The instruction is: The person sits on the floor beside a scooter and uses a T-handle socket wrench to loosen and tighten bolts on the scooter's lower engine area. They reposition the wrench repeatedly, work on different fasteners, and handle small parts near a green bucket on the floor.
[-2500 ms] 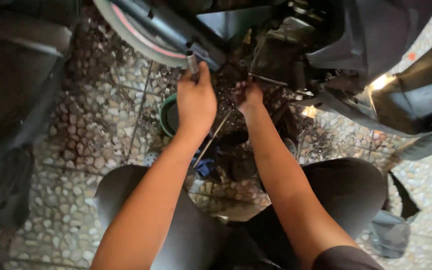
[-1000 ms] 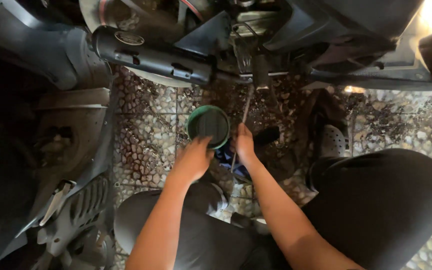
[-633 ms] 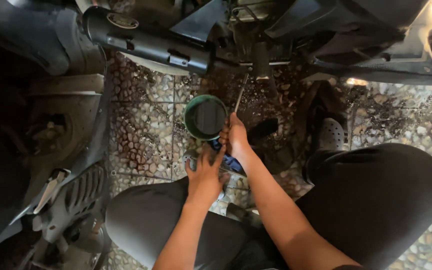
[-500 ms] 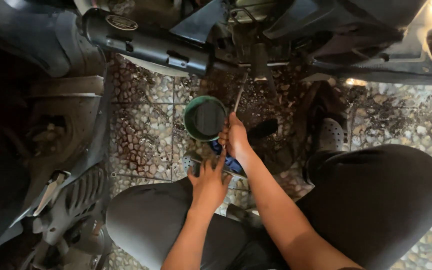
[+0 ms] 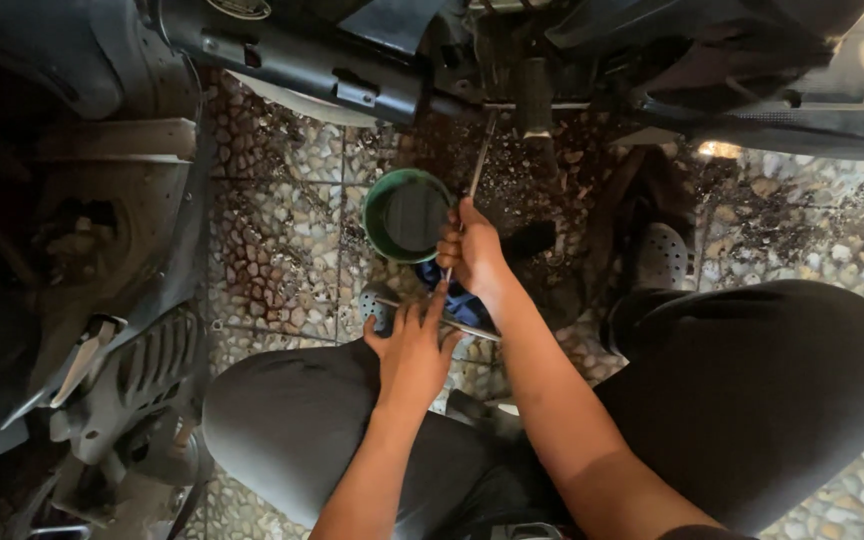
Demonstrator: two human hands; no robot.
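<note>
My right hand (image 5: 472, 255) is closed around a thin metal rod (image 5: 479, 168) that slants up to the underside of a motorbike (image 5: 512, 60). My left hand (image 5: 414, 345) lies flat with fingers spread, resting low between my knees beside a second thin rod (image 5: 472, 330) and a blue rag (image 5: 457, 295) on the floor. A green round container (image 5: 407, 215) stands on the pebble floor just left of my right hand. Dark oily dirt stains the floor under the bike.
Detached grey plastic body panels (image 5: 122, 340) lie at the left. A dark exhaust pipe (image 5: 302, 60) crosses the top. A black perforated sandal (image 5: 657, 255) sits at the right. My knees in dark trousers (image 5: 772, 400) fill the bottom. The floor (image 5: 272, 240) is pebble tile.
My hands came down from the bike's underside to the floor. My left hand moved from the green container's edge down to between my knees; my right hand keeps hold of the rod.
</note>
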